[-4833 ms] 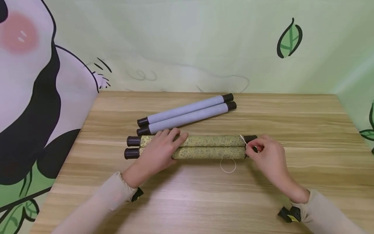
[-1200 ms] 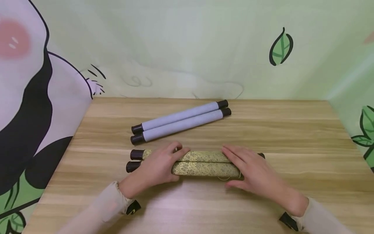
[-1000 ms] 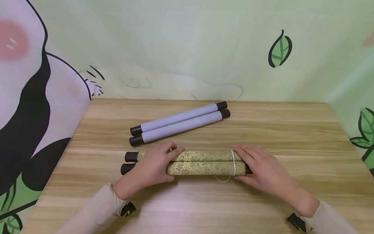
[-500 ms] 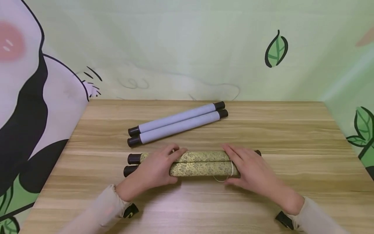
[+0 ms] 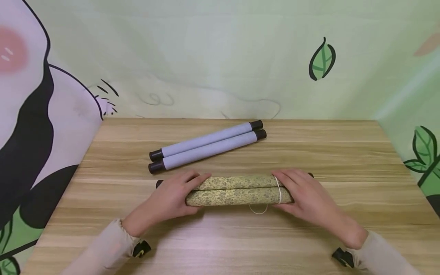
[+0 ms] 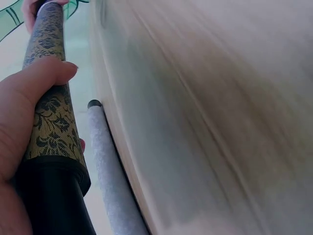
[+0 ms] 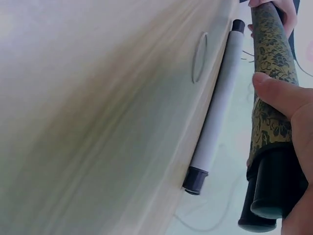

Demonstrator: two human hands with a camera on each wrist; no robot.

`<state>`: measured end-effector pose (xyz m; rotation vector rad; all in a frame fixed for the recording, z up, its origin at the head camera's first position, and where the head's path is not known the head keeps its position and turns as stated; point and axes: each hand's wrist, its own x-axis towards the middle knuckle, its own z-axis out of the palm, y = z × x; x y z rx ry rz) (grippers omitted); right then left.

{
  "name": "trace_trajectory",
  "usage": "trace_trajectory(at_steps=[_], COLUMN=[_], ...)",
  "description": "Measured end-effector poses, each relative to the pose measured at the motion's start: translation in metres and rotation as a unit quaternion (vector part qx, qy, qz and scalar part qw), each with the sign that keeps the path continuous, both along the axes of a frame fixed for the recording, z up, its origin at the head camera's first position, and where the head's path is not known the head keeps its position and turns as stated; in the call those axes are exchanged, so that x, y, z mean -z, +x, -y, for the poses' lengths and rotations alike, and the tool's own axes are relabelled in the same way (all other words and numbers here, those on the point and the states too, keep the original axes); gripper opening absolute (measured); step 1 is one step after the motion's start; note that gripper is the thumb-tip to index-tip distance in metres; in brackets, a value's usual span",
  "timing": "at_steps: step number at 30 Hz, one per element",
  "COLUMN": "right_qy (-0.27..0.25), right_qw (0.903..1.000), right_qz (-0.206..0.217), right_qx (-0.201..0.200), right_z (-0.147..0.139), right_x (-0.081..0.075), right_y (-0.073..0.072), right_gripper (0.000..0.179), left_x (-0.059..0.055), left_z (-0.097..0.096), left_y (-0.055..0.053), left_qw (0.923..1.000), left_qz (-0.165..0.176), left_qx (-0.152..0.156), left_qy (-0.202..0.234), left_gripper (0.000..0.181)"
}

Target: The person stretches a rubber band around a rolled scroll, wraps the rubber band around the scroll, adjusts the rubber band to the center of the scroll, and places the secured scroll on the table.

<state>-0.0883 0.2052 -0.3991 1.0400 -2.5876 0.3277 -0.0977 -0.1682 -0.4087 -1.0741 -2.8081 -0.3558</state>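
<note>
Clasping yellow-green, floral cloth-covered double roll (image 5: 237,197) in curled left hand (image 5: 165,196) and curled right hand (image 5: 306,194). Might loosen through slippage of thin white cord (image 5: 279,190).

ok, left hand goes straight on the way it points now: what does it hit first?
Likely the nearer blue scroll, lying beyond the yellow pair the left hand grips. Depth is unclear: the hand looks raised and might pass over it.

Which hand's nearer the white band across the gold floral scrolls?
Right. The right hand grips the gold floral scrolls just beside the white band; the left hand grips them near the opposite end.
</note>
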Motion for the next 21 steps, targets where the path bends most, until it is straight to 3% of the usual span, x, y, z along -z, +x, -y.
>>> trace_trajectory(at_steps=[5,9,15,18,21], right_qy=[0.042,0.055,0.057,0.055,0.054], right_qw=[0.9981,0.9969,0.998,0.9981,0.9981], right_qz=[-0.03,-0.019,0.022,0.028,0.023], right_qx=[-0.033,-0.052,-0.015,0.0,-0.016], right_z=[0.021,0.033,0.013,0.006,0.016], right_x=[-0.003,-0.002,-0.007,-0.008,-0.007], right_y=[0.003,0.005,0.002,-0.001,-0.001], right_gripper=[0.091,0.093,0.102,0.095,0.087], left_x=[-0.006,-0.008,-0.002,-0.001,-0.003], left_z=[-0.012,-0.022,-0.015,-0.01,-0.012], left_y=[0.001,0.0,-0.002,-0.003,-0.003], left_qw=[0.9995,0.9991,0.9997,0.9995,0.9992], left_qz=[-0.015,-0.017,-0.019,-0.029,-0.034], left_qx=[0.027,0.038,0.013,0.008,0.018], left_qy=[-0.002,-0.01,-0.009,-0.006,-0.004], left_gripper=[0.092,0.093,0.094,0.093,0.093])
